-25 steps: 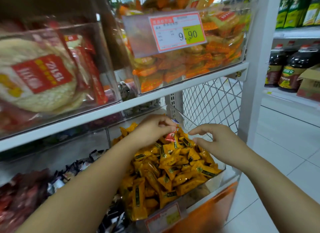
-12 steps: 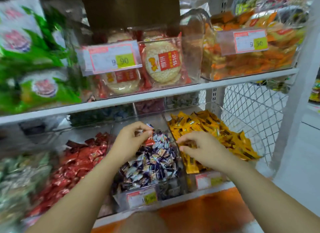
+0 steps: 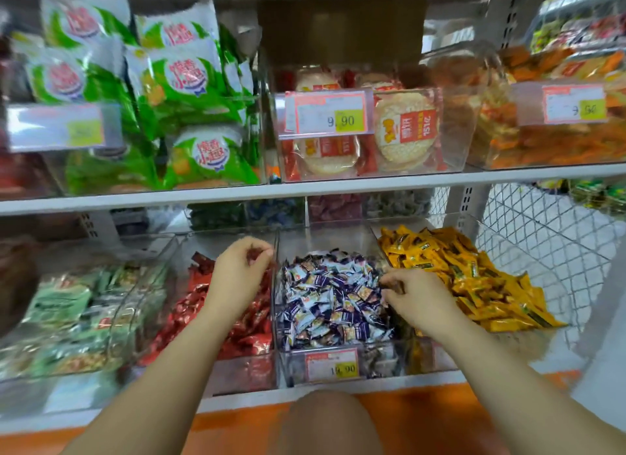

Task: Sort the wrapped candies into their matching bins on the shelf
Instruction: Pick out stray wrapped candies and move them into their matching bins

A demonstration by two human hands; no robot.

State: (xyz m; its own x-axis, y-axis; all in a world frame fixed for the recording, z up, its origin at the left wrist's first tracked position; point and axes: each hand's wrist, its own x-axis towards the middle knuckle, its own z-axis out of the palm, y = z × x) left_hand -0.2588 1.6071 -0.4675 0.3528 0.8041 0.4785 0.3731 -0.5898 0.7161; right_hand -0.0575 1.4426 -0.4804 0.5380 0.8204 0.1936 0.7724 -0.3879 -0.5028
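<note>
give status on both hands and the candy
Left hand pinches red candy over red bin. Right hand curled at purple bin edge, grip unclear. Nothing in the way.

Bright even light, motion blur, wide-angle bending at edges

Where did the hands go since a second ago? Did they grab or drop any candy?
The left hand carried its red candy leftward, from above the yellow candies to above the red candies. The right hand also moved left, to the blue-and-white candies. Nothing was let go; the red candy stays pinched.
</note>
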